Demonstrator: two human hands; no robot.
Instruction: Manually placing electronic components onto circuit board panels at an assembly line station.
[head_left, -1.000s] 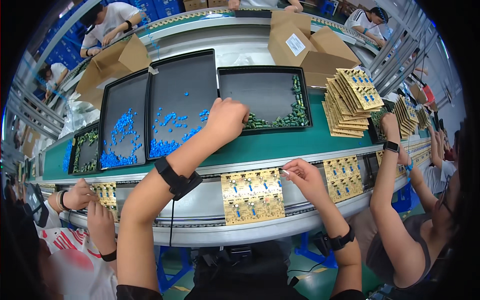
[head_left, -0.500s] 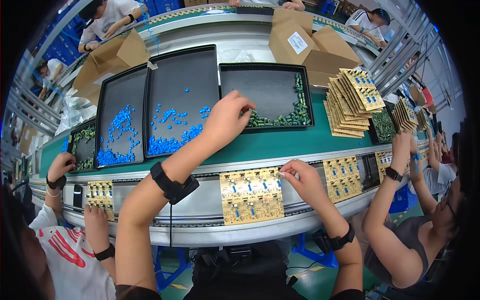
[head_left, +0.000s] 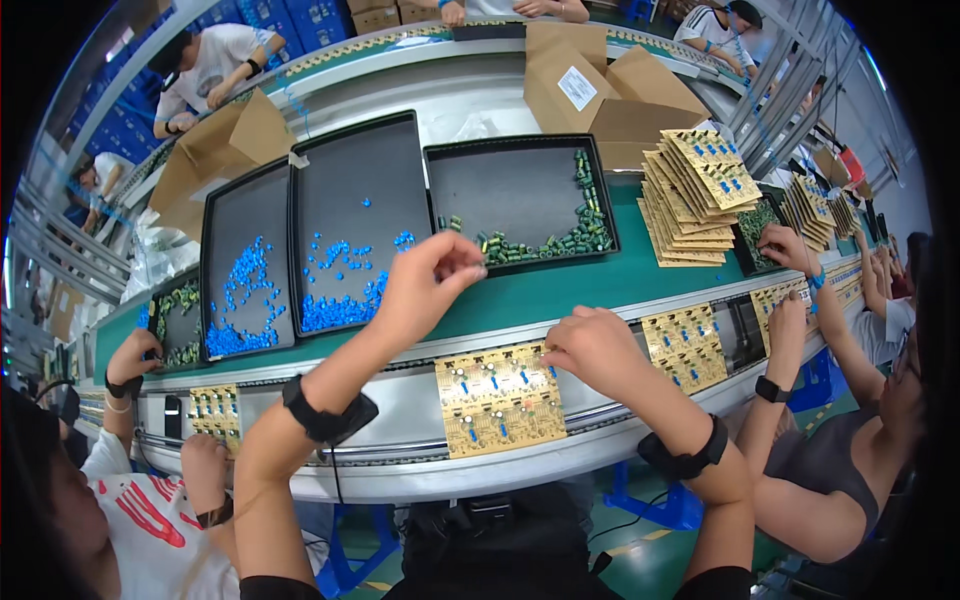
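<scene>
Board (head_left: pixel 500 420) bears blue parts (head_left: pixel 494 383); green components (head_left: pixel 560 246) remain in tray (head_left: pixel 500 180). Left hand (head_left: pixel 428 282) near tray, right hand (head_left: pixel 597 345) over board corner: grips curled nearly closed, contents unclear.

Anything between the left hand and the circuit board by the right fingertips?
Nothing visible blocks it: only green work surface and the conveyor rail lie between the left hand and the circuit board. The right hand is at the board's far right corner, leaving most of it uncovered.

2 bare forearms (head_left: pixel 660 400) outstretched, left grip (head_left: pixel 420 285) and right grip (head_left: pixel 595 345) loosely curled
</scene>
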